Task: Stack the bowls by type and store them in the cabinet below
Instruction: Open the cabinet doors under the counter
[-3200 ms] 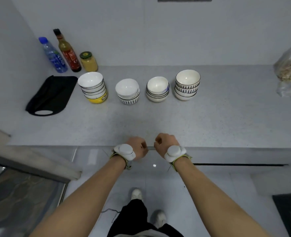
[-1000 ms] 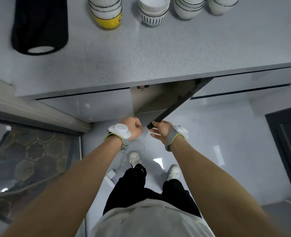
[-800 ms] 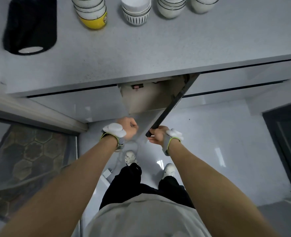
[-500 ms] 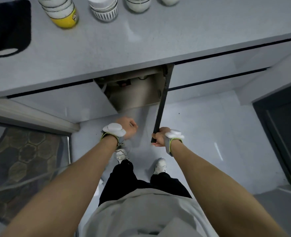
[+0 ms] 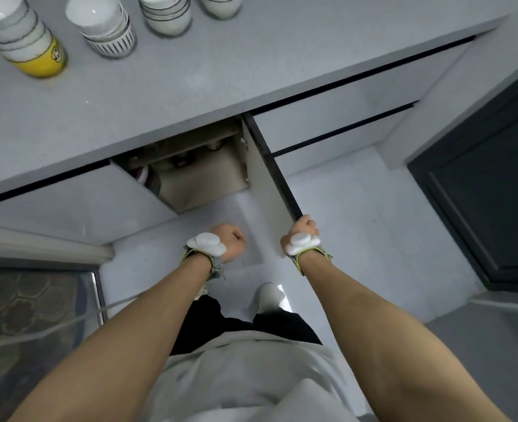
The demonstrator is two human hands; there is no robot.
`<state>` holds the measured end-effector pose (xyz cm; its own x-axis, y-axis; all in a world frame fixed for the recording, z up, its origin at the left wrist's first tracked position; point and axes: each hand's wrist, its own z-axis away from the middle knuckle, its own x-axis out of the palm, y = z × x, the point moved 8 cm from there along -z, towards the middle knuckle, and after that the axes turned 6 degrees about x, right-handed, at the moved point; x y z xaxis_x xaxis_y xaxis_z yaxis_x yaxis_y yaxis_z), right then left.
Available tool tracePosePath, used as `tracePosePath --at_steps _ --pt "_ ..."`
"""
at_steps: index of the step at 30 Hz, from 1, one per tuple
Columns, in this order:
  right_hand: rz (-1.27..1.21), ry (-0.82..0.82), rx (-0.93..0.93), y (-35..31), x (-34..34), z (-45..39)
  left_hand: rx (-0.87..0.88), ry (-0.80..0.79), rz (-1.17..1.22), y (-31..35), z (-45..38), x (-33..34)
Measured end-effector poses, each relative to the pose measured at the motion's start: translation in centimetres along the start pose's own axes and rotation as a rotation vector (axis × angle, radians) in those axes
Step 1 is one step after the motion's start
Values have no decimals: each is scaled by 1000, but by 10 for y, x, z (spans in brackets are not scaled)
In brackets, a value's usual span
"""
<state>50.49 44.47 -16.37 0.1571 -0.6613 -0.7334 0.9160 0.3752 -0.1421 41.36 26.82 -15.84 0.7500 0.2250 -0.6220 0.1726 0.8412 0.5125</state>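
Four stacks of bowls stand along the back of the grey countertop (image 5: 221, 65): one on a yellow bowl (image 5: 43, 60), one on a striped bowl (image 5: 111, 47), a white stack with dark rims (image 5: 166, 16), and a fourth (image 5: 221, 6) cut off by the frame. Below, the cabinet (image 5: 203, 175) stands open. My right hand (image 5: 303, 229) grips the outer edge of the right door (image 5: 267, 184), which is swung far out. My left hand (image 5: 232, 242) is a fist with nothing in it, apart from the left door (image 5: 78, 202).
Inside the cabinet are pipes and a white-and-red object (image 5: 143, 175) at the left. Two drawer fronts (image 5: 328, 117) sit to the right of the opening, and a dark panel (image 5: 489, 193) beyond them. A glass pane over patterned flooring (image 5: 23, 315) is at left. My shoe (image 5: 270, 295) is on the floor below.
My right hand has swung the right door further open, out to the right. More of the cabinet's inside shows. My left hand stays a fist near the middle. The view has tilted downward.
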Motion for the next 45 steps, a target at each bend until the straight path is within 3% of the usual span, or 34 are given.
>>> tracePosePath --at_steps 5,8,10,14,20,24,33,38,45 --pt "89 75 -9 -3 -19 6 -18 45 22 -14 2 -20" --pt "122 153 -165 -38 -26 21 -32 54 39 -25 9 -35" --pt "117 93 -283 -74 -21 35 -61 42 91 -39 13 -45" --pt "204 11 -479 -147 -3 72 -187 74 421 -74 18 -72" --pt "294 -10 -601 -239 15 115 -413 114 915 -127 28 -130" --pt "333 -10 -618 -293 30 131 -436 204 1274 -179 28 -156" --pt "372 -23 -602 -401 83 157 -402 327 1696 -245 -12 -216" --pt "368 -40 -583 -412 85 155 -398 450 1896 -257 -29 -236" --pt "419 -29 -456 -399 70 143 -449 474 1985 -276 -48 -243"
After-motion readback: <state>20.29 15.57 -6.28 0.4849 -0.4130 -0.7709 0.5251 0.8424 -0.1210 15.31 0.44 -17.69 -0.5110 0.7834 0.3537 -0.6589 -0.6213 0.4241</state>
